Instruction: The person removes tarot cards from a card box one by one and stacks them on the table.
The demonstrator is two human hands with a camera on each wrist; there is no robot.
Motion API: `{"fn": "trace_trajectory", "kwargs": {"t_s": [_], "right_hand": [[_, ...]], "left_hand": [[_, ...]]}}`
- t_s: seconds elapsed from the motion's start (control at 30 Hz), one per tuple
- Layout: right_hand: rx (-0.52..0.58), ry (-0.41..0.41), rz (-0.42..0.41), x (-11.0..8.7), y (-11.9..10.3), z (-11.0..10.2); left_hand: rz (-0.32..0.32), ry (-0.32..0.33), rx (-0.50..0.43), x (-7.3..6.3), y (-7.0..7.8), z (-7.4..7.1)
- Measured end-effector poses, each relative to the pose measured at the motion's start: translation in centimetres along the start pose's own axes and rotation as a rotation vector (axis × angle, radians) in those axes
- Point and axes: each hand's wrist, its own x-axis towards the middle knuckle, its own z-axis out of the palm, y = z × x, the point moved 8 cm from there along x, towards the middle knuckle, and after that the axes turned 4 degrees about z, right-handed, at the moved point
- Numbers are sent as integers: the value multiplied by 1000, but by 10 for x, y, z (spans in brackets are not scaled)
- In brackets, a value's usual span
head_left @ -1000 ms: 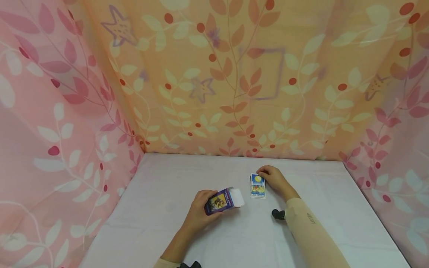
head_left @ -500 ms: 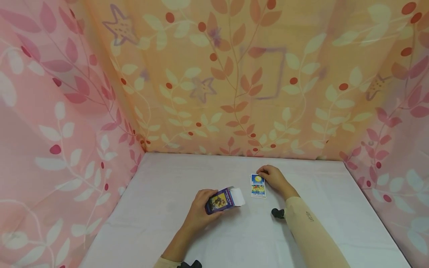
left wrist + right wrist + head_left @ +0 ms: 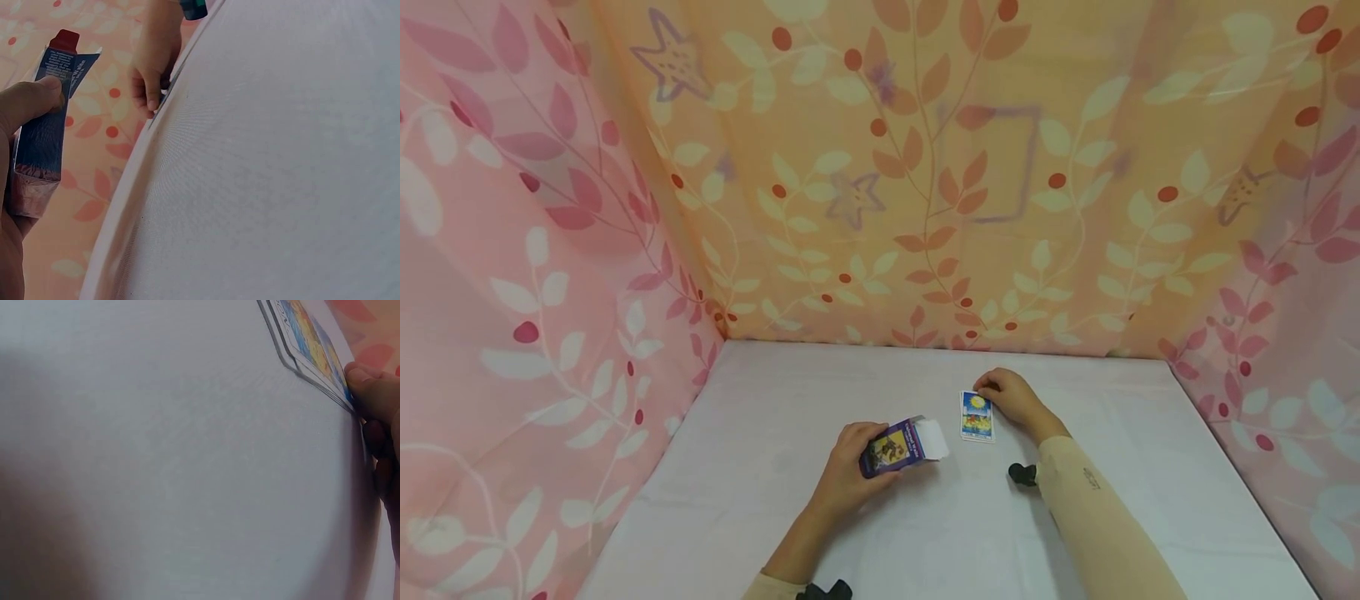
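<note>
Two or more tarot cards (image 3: 977, 421) lie in a small stack on the white table, the top one showing a yellow sun on blue. At their far right corner my right hand (image 3: 1011, 398) pinches the edge; in the right wrist view its thumb (image 3: 362, 380) presses on the top card and the other fingers curl at the side. My left hand (image 3: 846, 473) grips a purple card box (image 3: 891, 450) with a yellow picture. The box's white end flap hangs open toward the cards. In the left wrist view, the thumb lies across the box's narrow side (image 3: 42, 134).
White cloth covers the table (image 3: 760, 417). A patterned orange curtain (image 3: 820, 250) stands along its far edge, with pink curtains (image 3: 587, 350) at both sides. A black wrist-worn device (image 3: 1022, 475) sticks out beside the right sleeve (image 3: 1090, 500).
</note>
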Motion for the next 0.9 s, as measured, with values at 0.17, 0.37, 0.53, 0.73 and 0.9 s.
{"fn": "trace_trajectory", "kwargs": {"t_s": [0.17,0.37,0.53,0.73,0.9], "right_hand": [[29,-19,22,-1,2,-1],[125,-41,48,-4,4,-4],[156,-32,70,-12,-2,-8],[131,45,81,-25,-14,-16],[101,116,53,-37,-30,-19]], "left_hand": [[-11,-3,0,1,-1,0],[-27,-11,-13,0,-4,1],[-28,-10,-9,0,-7,2],[-35,-5,0,-1,-9,3],[32,22,32,-1,-5,1]]}}
